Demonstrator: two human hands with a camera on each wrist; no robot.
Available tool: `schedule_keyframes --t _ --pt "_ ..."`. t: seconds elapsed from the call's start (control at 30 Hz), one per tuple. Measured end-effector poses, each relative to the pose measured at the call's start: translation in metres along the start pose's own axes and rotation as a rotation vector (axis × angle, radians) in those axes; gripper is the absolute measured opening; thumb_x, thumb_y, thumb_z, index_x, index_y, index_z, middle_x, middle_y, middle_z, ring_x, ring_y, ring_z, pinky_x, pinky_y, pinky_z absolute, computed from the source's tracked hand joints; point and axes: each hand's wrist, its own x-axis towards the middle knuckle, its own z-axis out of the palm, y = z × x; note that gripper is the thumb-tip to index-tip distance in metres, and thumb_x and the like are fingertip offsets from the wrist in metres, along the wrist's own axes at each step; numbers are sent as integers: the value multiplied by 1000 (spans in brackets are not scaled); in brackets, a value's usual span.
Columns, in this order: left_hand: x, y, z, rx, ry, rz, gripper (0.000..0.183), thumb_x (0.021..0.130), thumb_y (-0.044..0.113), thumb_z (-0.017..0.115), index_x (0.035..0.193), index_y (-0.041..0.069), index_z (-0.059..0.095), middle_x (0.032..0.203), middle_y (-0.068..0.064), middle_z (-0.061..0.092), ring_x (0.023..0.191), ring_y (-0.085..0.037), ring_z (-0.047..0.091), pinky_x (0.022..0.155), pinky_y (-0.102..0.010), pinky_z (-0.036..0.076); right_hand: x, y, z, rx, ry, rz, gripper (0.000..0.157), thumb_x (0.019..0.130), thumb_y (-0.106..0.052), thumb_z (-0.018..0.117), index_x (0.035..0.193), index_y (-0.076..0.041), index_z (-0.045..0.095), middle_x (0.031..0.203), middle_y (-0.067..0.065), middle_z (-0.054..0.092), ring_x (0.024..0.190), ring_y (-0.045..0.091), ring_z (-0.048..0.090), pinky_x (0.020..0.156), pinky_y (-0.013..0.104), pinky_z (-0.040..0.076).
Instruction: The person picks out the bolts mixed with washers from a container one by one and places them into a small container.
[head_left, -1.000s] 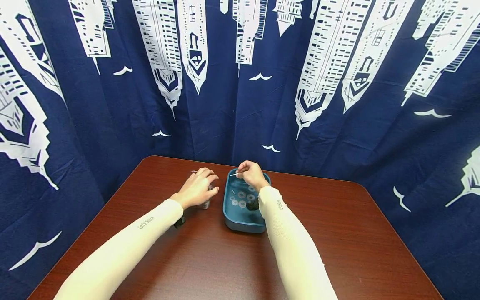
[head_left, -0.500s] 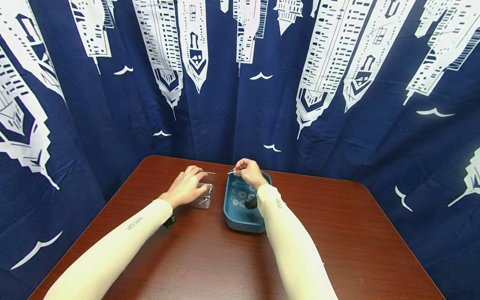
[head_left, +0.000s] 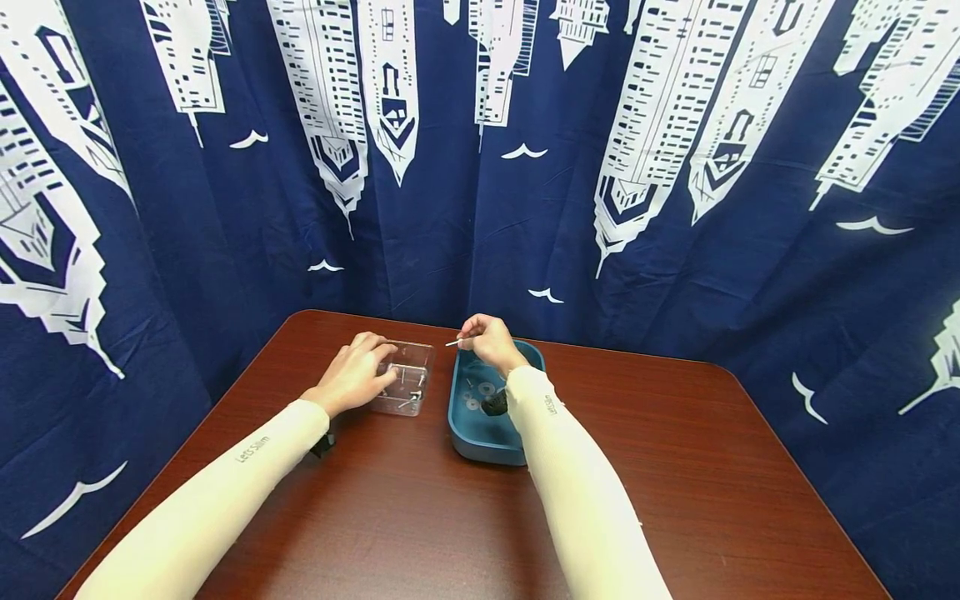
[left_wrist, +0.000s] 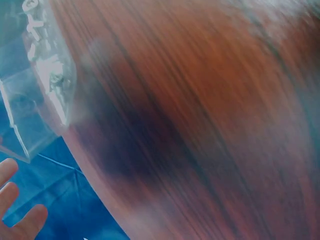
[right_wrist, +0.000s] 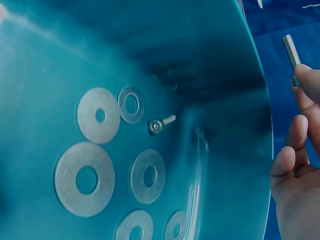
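My right hand (head_left: 489, 342) pinches a threaded metal bolt (right_wrist: 291, 52) between thumb and fingertips, above the far-left rim of a blue bin (head_left: 487, 452). The bolt points left, towards a clear plastic box (head_left: 408, 409). My left hand (head_left: 351, 373) hovers at the box's left side, fingers loosely spread and holding nothing. A few small metal fasteners (head_left: 415, 396) lie in the near part of the box. In the left wrist view, the left fingertips (left_wrist: 32, 217) appear apart from the box wall.
Several flat washers (right_wrist: 85, 179) and another small bolt (right_wrist: 170, 120) lie on the blue bin's floor. Box and bin stand side by side near the far edge of the brown wooden table (head_left: 420, 517). A dark blue printed curtain (head_left: 450, 233) hangs behind.
My left hand has drawn back leftwards, uncovering the clear box. My right hand has moved slightly left and away from me with the bolt, from over the bin to its far-left rim.
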Motion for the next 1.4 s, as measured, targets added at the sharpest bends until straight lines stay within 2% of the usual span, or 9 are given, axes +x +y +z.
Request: schedule_keyframes --t 0.27,0.47,0.6,0.77,1.0,1.17,1.4 --pt "-5 -8 -1 6 -8 -28 45 90 30 68 128 6 66 134 -15 58 131 -34 45 100 -55 43 2 -5 8 12 -22 -2 17 79 15 69 94 9 62 85 15 72 68 9 59 69 28 50" --pt "-7 -13 -2 4 -21 -48 45 91 31 66 128 6 66 137 -17 56 133 -35 43 100 -56 42 2 -9 14 12 -37 -7 17 80 16 69 94 10 62 88 19 72 69 9 59 63 21 45" --pt "-8 -15 -1 2 -35 -59 45 92 32 65 129 7 66 137 -17 55 134 -35 42 100 -56 42 1 -12 15 3 -41 -6 17 80 15 69 94 10 62 87 17 72 68 7 58 62 19 43" --pt "-8 -16 0 4 -35 -57 44 91 32 66 128 7 66 137 -17 55 134 -35 43 101 -56 42 1 -16 17 13 -59 -11 17 81 15 68 96 10 62 87 16 71 70 8 58 65 22 45" --pt "-8 -15 -1 5 -45 -72 47 91 34 64 129 6 66 138 -18 54 135 -36 42 101 -56 42 5 -19 23 0 -84 -24 16 80 15 69 93 9 62 88 17 71 69 8 56 61 20 39" --pt "-7 -14 -1 2 -50 -83 48 91 34 65 130 6 65 139 -18 54 135 -36 42 101 -56 42 7 -22 29 6 -102 -13 17 79 16 68 92 8 61 86 16 71 69 8 57 61 19 40" --pt "-7 -14 -1 10 -51 -92 48 90 34 66 129 5 65 138 -18 55 135 -36 42 101 -57 43 9 -24 38 -50 -121 -12 18 78 14 71 91 5 63 86 13 72 70 8 56 62 20 40"
